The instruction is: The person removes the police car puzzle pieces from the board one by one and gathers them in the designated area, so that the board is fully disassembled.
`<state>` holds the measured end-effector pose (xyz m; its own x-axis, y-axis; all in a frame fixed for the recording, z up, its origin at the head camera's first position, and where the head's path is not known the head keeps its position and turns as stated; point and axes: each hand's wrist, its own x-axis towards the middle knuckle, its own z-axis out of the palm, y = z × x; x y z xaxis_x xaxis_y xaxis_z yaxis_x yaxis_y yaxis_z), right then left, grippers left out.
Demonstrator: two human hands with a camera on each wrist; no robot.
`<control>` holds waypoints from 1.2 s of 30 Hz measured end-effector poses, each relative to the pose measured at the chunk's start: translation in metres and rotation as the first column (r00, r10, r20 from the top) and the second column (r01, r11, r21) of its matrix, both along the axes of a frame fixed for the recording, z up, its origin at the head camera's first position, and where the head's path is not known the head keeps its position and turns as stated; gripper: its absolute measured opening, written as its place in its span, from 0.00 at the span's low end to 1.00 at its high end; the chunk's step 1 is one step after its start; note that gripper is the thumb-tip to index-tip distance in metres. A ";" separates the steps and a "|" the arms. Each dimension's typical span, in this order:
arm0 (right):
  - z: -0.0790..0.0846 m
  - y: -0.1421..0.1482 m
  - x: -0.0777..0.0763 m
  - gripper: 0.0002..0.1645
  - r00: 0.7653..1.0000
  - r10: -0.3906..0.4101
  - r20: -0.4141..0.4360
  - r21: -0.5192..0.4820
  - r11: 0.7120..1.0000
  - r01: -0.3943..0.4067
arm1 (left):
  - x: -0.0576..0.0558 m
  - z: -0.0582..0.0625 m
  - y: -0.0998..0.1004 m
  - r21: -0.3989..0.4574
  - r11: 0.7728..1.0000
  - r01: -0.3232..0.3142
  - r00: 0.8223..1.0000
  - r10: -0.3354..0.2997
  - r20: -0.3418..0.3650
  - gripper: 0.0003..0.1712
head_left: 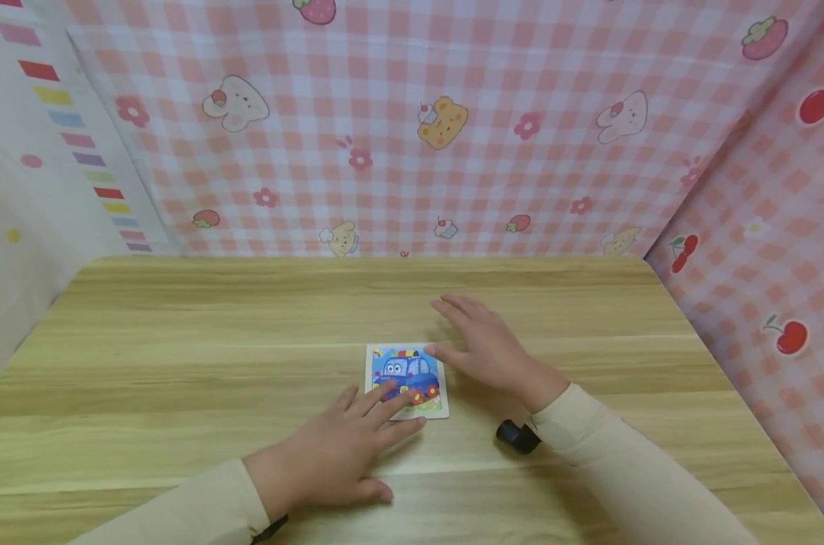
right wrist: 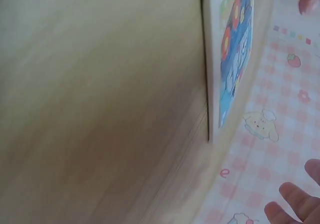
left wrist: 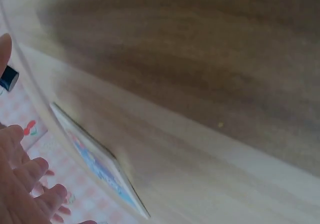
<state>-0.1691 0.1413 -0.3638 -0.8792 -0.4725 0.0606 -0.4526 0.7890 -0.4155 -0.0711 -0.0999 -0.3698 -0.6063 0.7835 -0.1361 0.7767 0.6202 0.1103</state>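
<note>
Head view: cloth (head_left: 391, 83) behind, left hand (head_left: 337, 446) overlaps board (head_left: 410, 369).

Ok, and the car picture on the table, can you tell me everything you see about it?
The car picture is a thin, squarish board with a pale border; I can't tell whether it's wood or card. It shows a blue car with big eyes, red wheels with yellow middles and colourful roof lights. It lies flat on the table. The left hand and right hand hover over its edges, seemingly not touching it.
</note>
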 end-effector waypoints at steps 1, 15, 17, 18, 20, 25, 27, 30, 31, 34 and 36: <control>0.000 -0.002 -0.001 0.43 1.000 0.007 0.013 -0.019 1.000 -0.007 | 0.000 0.000 0.000 -0.004 1.000 0.013 1.000 -0.013 -0.001 0.46; -0.008 -0.033 -0.006 0.34 0.981 0.069 0.179 -0.157 0.987 -0.041 | 0.000 -0.013 0.003 -0.065 0.993 0.100 0.995 -0.101 -0.019 0.45; -0.010 -0.038 -0.007 0.33 0.977 0.072 0.199 -0.152 0.987 -0.042 | 0.001 -0.014 0.004 -0.081 0.991 0.103 0.994 -0.105 -0.020 0.45; -0.011 -0.040 -0.007 0.32 0.976 0.081 0.202 -0.154 0.987 -0.050 | 0.001 -0.014 0.004 -0.087 0.991 0.105 0.994 -0.107 -0.024 0.45; -0.013 -0.044 -0.008 0.30 0.975 0.088 0.206 -0.151 0.987 -0.057 | 0.002 -0.015 0.005 -0.094 0.990 0.103 0.994 -0.106 -0.026 0.45; -0.016 -0.053 -0.010 0.27 0.973 0.085 0.213 -0.117 0.991 -0.061 | 0.003 -0.017 0.005 -0.088 0.992 0.094 0.995 -0.096 -0.018 0.44; -0.017 -0.057 -0.011 0.26 0.972 0.082 0.219 -0.097 0.993 -0.061 | 0.003 -0.018 0.006 -0.086 0.992 0.092 0.995 -0.093 -0.017 0.44; -0.017 -0.061 -0.012 0.24 0.972 0.076 0.221 -0.072 0.995 -0.062 | 0.004 -0.018 0.006 -0.085 0.992 0.094 0.995 -0.096 -0.025 0.44; -0.017 -0.063 -0.012 0.24 0.972 0.074 0.224 -0.063 0.996 -0.061 | 0.004 -0.018 0.006 -0.086 0.992 0.094 0.995 -0.097 -0.029 0.44; -0.016 -0.065 -0.013 0.22 0.973 0.064 0.220 -0.045 0.997 -0.056 | 0.004 -0.019 0.006 -0.085 0.992 0.096 0.994 -0.100 -0.036 0.44; -0.016 -0.067 -0.013 0.20 0.974 0.058 0.221 -0.029 0.998 -0.053 | 0.003 -0.020 0.006 -0.082 0.992 0.095 0.994 -0.098 -0.036 0.44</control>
